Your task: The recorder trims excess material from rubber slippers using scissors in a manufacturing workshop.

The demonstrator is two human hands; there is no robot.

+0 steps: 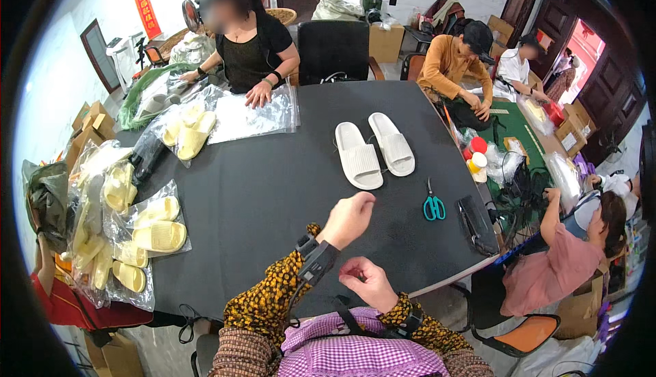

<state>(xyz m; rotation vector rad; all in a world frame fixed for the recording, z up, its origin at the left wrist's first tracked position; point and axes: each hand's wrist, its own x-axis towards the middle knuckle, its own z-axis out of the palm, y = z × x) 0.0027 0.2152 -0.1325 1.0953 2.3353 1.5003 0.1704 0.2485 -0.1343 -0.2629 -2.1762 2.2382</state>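
A pair of off-white slide slippers lies on the dark tabletop (pixel 273 186) ahead of my hands, the left slipper (pixel 359 157) slightly nearer me than the right slipper (pixel 393 146). Thin dark strands show beside them. My left hand (pixel 347 221) hovers just below the left slipper's near end, apart from it, its fingers bent together. Closer to my body is my right hand (pixel 372 285), with fingers curled toward the thumb. Whatever either hand may hold is too small or hidden to make out. Teal-handled scissors (pixel 433 206) rest to the right of the slippers.
Bagged pale-yellow slippers (pixel 160 233) cover the table's left side. Across the table, a person's hand (pixel 260 94) presses on clear plastic bags (pixel 253 121). A black case (pixel 477 225) lies by the right edge. Other people work at a green-topped table (pixel 512 128).
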